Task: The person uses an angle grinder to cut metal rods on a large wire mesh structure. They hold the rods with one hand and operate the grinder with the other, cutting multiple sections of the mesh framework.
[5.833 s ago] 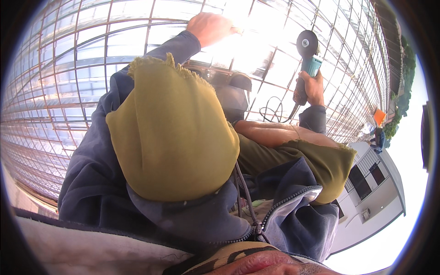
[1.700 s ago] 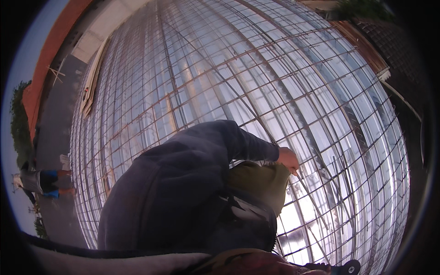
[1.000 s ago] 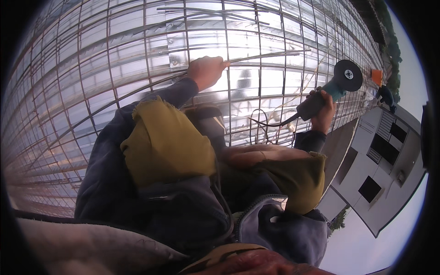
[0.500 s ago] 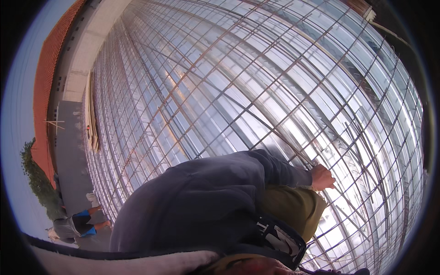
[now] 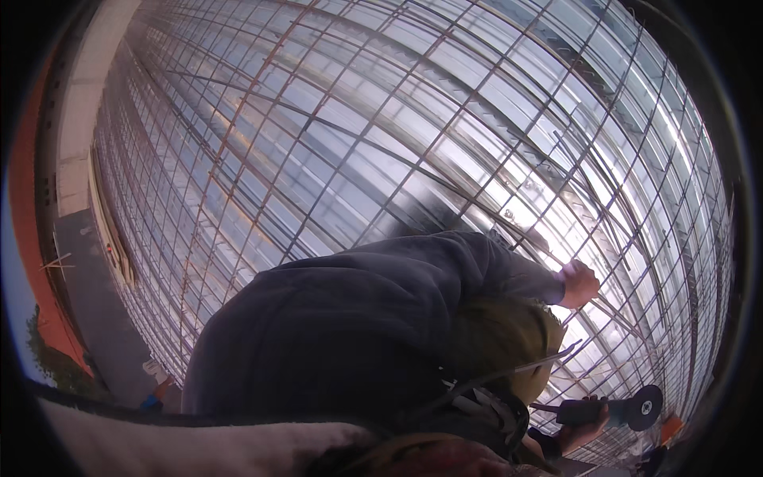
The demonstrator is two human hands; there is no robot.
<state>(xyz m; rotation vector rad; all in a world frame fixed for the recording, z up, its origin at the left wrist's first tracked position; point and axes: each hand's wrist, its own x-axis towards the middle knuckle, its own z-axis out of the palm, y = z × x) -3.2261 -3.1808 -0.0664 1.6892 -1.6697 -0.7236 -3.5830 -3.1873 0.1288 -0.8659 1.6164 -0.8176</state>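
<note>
I've got the L hand point(image 5: 579, 284) just past 3 o'clock, fingers clenched, apparently round a thin bar point(image 5: 618, 313) on the steel mesh point(image 5: 350, 171). R hand point(image 5: 588, 433), approx. 4:30, grasps the angle grinder point(image 5: 579, 411); its disc point(image 5: 646, 408) sits at 4, apart from the L hand. Prog.: mesh's laid; I judge no cut under way. Amt. left? Can't tell, nor if disc's spinning.

daylight, bright | strong glare on metal sheeting point(image 5: 548, 238) | jacket point(image 5: 334, 334) dim | fisheye bends edges, rim black
</note>
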